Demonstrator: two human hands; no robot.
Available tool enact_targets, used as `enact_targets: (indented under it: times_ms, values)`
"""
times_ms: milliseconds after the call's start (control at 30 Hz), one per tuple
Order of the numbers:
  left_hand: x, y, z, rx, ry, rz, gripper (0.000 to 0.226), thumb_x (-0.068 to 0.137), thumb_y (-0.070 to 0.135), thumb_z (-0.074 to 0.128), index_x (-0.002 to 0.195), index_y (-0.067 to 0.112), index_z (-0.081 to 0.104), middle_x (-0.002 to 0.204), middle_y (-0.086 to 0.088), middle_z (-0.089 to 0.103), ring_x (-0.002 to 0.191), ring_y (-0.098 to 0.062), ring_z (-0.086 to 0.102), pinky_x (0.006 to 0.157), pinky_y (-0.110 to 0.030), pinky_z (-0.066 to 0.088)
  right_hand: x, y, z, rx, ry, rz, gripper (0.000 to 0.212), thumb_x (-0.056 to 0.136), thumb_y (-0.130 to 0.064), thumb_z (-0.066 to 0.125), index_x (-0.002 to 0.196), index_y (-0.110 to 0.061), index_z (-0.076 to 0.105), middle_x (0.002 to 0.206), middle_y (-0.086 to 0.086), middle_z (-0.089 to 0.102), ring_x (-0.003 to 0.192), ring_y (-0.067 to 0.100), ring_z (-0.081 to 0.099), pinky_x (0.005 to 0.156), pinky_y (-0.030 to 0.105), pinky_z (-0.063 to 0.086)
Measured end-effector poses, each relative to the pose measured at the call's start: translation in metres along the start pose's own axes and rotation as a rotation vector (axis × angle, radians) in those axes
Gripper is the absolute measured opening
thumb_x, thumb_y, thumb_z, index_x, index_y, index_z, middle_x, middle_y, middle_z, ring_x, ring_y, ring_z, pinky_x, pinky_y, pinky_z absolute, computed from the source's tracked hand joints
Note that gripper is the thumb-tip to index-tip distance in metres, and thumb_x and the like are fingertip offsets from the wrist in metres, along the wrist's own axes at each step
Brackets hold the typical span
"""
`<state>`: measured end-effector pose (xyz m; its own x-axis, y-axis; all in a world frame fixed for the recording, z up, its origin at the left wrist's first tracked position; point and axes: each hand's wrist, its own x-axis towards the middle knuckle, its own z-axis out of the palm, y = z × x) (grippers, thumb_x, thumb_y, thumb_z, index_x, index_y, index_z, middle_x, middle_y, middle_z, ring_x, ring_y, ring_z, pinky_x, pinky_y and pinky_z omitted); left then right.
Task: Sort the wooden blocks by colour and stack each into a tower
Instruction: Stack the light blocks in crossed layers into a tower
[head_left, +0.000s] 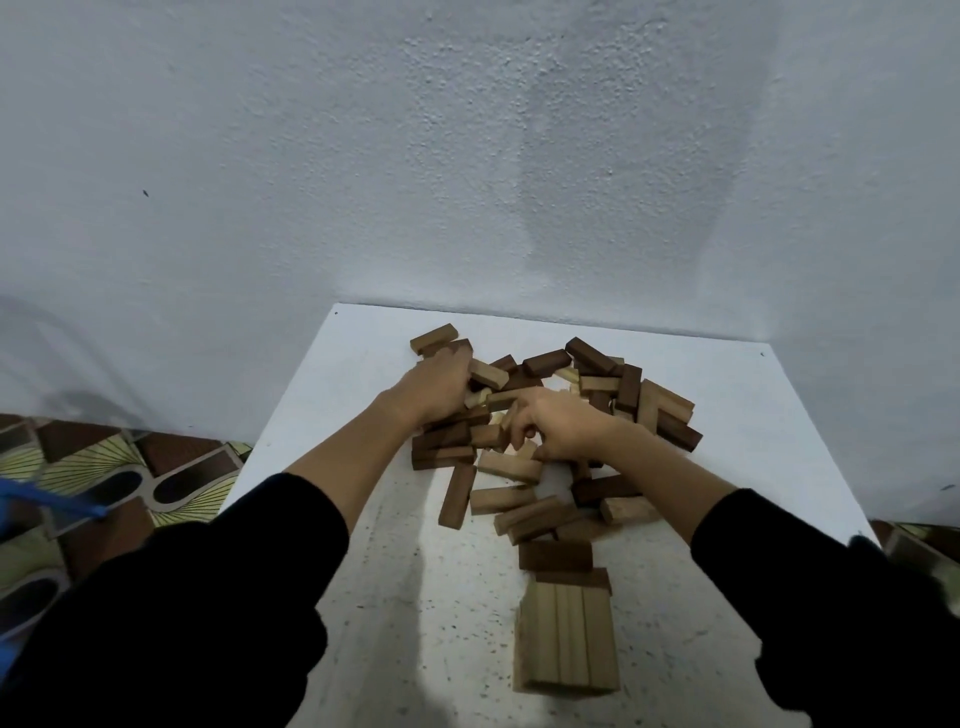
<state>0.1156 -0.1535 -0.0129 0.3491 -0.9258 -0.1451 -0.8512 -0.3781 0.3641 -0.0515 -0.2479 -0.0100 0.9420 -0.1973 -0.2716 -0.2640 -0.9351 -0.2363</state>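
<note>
Both my hands are deep in the block pile at the table's far middle — left hand curled onto dark blocks at its left edge, right hand pinching among light ones. The started light tower sits nearer me, long axis toward me — right hand's closer.

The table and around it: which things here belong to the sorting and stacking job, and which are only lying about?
For the job:
- pile of mixed blocks
- started stack of light blocks
- dark block just behind that stack
- left hand and right hand, both in the pile
- white table

Only lying about:
- patterned floor mat
- blue object, blurred
</note>
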Motion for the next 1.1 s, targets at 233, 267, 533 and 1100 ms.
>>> enact_targets:
  times_ms: [233,267,533,1100]
  values:
    - [-0.001,0.004,0.003,0.092,0.023,0.028,0.03,0.091,0.03,0.052,0.116,0.046,0.059,0.12,0.011,0.059,0.108,-0.018,0.057,0.072,-0.028,0.04,-0.001,0.003,-0.028,0.049,0.118,0.051,0.042,0.073,-0.007,0.072,0.061,-0.023,0.035,0.07,-0.004,0.047,0.07,0.016,0.044,0.061,0.035,0.038]
    - [0.0,0.007,0.003,0.111,0.033,0.023,0.027,0.091,0.029,0.052,0.108,0.047,0.062,0.112,0.011,0.062,0.105,-0.018,0.058,0.066,-0.026,0.036,-0.002,0.003,-0.033,0.088,0.142,0.063,0.046,0.072,-0.012,0.075,0.059,-0.023,0.032,0.065,-0.004,0.046,0.065,0.016,0.042,0.058,0.033,0.034]
    - [0.002,0.013,0.011,0.026,0.112,0.011,0.022,0.085,0.02,0.057,0.091,0.04,0.066,0.105,0.013,0.065,0.096,-0.015,0.061,0.071,-0.028,0.047,-0.007,0.0,-0.047,0.143,0.289,0.198,0.031,0.075,0.004,0.057,0.094,-0.018,0.065,0.083,-0.007,0.052,0.086,0.017,0.05,0.067,0.03,0.041]
    - [-0.088,0.032,-0.038,-0.523,0.577,-0.148,0.011,0.084,0.023,0.064,0.094,0.018,0.063,0.067,0.011,0.051,0.067,-0.013,0.05,0.056,-0.027,0.032,-0.019,-0.075,-0.095,1.345,0.344,0.602,0.013,0.081,-0.003,0.068,0.073,-0.005,0.058,0.065,0.005,0.058,0.042,0.008,0.045,0.04,0.017,0.038]
